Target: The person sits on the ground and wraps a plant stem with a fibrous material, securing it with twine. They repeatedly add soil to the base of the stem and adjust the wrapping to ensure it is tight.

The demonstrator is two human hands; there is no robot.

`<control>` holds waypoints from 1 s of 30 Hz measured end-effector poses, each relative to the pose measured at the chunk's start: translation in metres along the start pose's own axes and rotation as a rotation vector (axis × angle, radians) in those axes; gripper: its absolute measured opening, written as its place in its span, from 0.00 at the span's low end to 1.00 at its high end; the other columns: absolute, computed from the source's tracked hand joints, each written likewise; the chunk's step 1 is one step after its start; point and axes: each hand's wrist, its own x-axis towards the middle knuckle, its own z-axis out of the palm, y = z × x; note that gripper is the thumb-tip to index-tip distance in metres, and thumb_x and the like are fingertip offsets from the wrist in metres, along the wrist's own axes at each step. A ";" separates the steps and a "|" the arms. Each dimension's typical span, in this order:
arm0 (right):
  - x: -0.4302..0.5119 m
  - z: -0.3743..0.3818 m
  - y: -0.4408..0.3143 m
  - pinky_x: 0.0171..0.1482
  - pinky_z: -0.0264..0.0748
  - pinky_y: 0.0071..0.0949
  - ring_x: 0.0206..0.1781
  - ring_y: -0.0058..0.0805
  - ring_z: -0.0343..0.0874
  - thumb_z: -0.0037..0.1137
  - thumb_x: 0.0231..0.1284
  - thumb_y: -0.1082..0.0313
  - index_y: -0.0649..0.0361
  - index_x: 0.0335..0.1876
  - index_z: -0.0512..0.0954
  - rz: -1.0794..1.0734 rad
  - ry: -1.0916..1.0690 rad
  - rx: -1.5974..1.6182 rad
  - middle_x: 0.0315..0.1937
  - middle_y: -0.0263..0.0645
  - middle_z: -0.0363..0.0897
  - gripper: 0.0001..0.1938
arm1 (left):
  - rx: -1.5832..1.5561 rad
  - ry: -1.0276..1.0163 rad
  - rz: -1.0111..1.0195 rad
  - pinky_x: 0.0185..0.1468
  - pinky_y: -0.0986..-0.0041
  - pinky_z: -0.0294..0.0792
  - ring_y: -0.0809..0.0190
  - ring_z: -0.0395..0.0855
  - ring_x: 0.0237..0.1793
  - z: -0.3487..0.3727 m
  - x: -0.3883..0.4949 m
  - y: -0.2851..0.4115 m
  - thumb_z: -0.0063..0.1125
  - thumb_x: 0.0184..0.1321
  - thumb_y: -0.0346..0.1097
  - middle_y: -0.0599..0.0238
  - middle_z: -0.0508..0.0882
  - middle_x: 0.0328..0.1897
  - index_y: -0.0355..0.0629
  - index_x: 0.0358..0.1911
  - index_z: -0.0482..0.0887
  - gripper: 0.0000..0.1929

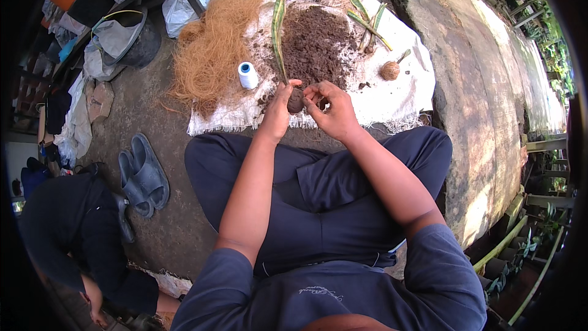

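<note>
A dark ball of soil (295,101) rests in my left hand (278,111), its fingers around the ball's left side and back. From the top of that hand rises a long, yellow-edged snake plant leaf (278,23). My right hand (334,109) is at the ball's right side with thumb and fingertips bent close together; whether they pinch a bit of soil is hidden. Just beyond both hands lies a heap of loose dark soil (314,46) on a white woven sack (409,96). A white thread spool (248,76) stands to the left of my left hand.
Brown coconut fibre (216,46) covers the sack's left side. A fibre-wrapped ball (390,71) with a short leaf and several snake plant cuttings (370,25) lie right. Grey slippers (144,177) and a black bucket (142,43) are left. Another person (82,239) bends at lower left.
</note>
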 end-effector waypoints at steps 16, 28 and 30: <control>0.001 0.000 0.003 0.41 0.79 0.33 0.34 0.35 0.82 0.64 0.51 0.74 0.65 0.33 0.77 0.055 -0.084 -0.055 0.30 0.43 0.78 0.07 | 0.269 -0.028 0.143 0.66 0.70 0.66 0.62 0.78 0.60 0.001 0.002 -0.018 0.37 0.82 0.45 0.58 0.79 0.57 0.42 0.62 0.73 0.18; -0.002 0.003 0.018 0.37 0.72 0.21 0.31 0.16 0.71 0.60 0.61 0.71 0.64 0.36 0.74 0.238 -0.072 0.288 0.28 0.31 0.73 0.07 | -0.201 -0.049 -0.026 0.63 0.72 0.67 0.68 0.77 0.55 0.007 0.000 -0.007 0.45 0.80 0.45 0.68 0.80 0.53 0.43 0.60 0.77 0.17; -0.002 0.001 0.019 0.36 0.71 0.20 0.31 0.14 0.70 0.59 0.64 0.71 0.62 0.37 0.74 0.261 -0.056 0.367 0.29 0.28 0.73 0.05 | -0.223 -0.044 -0.019 0.61 0.72 0.68 0.69 0.77 0.54 0.006 0.000 -0.004 0.46 0.80 0.44 0.68 0.80 0.52 0.43 0.60 0.77 0.16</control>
